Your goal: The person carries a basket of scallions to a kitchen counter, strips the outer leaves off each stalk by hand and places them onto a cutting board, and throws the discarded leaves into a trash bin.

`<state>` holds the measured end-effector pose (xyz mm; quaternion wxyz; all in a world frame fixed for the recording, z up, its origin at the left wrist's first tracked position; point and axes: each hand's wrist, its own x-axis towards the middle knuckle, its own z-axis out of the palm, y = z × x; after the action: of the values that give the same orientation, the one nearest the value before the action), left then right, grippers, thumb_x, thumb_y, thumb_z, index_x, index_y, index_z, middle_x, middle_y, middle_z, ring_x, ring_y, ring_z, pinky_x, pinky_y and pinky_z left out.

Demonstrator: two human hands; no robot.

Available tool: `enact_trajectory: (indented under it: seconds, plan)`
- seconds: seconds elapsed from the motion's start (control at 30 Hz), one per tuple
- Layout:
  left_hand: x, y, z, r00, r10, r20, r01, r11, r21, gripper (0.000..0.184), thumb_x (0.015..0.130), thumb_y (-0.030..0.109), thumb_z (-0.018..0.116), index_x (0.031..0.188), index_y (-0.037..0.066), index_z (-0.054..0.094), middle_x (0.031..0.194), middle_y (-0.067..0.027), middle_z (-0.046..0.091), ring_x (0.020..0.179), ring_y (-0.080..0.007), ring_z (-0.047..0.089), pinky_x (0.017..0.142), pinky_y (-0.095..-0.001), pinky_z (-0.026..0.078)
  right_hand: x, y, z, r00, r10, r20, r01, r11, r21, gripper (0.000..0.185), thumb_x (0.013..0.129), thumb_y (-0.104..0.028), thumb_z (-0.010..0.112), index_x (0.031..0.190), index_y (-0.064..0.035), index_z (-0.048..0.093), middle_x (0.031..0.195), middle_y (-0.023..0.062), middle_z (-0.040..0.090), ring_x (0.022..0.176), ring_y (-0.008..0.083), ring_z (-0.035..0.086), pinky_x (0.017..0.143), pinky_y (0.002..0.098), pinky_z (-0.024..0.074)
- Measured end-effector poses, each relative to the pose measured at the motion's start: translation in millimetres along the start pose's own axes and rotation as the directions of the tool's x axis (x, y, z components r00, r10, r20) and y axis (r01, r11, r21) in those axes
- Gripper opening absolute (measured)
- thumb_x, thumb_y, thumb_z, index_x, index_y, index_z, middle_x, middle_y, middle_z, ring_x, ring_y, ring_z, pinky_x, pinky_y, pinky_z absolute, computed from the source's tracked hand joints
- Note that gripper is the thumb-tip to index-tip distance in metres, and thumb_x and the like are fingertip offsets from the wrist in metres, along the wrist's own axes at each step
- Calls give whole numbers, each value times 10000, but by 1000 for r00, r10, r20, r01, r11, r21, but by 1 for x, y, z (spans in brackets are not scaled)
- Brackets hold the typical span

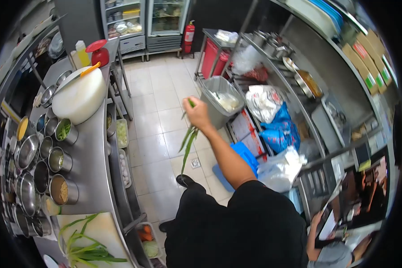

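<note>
Head view: right grip (196, 114) tight around green leaves (188, 142), near grey bin (219, 120) with whitish contents (228, 102).

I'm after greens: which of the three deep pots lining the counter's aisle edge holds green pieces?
The pot closest to the white block; the middle pot holds mostly pale contents, the farthest pot tan ones.

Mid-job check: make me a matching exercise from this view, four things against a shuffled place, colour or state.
1. Right hand
2. Knife
3. Extinguisher
4. Bin

A. Grey, open-topped
B. Closed round green leaves
C. Red, beside a fridge
D. Lying on the white block

Pairs: 1-B, 2-D, 3-C, 4-A
</note>
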<state>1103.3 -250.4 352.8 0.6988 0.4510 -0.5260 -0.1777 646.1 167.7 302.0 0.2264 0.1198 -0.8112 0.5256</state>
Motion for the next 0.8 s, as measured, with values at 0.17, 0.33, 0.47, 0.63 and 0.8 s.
enact_trajectory:
  seconds: [0.17,0.33,0.47,0.63,0.8]
  plan:
    - [-62,17,69,935,50,352,-53,999,-1,388,944,168,491,1280,-19,438,1062,-117,626,1015,-212,587,881,-322,462,126,105,-53,977,-171,-126,134,956,-263,243,874,-243,576,823,-8,608,698,202,588,600,320,565,571,387,439]
    - [-210,69,155,823,63,565,-24,997,-77,366,938,130,486,1270,-20,451,898,-93,606,824,-152,558,743,-260,435,254,198,-107,985,8,-174,-46,975,-216,277,865,-278,595,810,-7,615,664,186,593,622,291,611,573,373,444]
    - [-357,100,205,474,-282,834,247,952,182,320,921,196,546,1186,19,514,833,-29,584,712,-77,534,621,-195,406,331,302,-133,982,-77,-175,20,952,-305,282,859,-283,599,791,-9,610,709,186,603,674,336,600,606,400,445]
    - [-463,133,227,-278,-416,866,173,865,471,387,912,158,575,1227,-30,450,896,-51,607,768,-89,576,631,-204,437,361,444,-140,958,-40,-283,-36,965,-259,250,850,-255,591,825,-7,608,806,193,609,784,362,589,691,418,452]
    - [-510,152,242,-504,-531,681,-55,807,588,367,918,83,536,1228,-86,433,909,-88,615,785,-115,595,706,-239,481,257,627,-150,959,284,2,-228,775,-590,282,809,-247,620,968,-15,626,988,211,621,944,350,593,807,411,456]
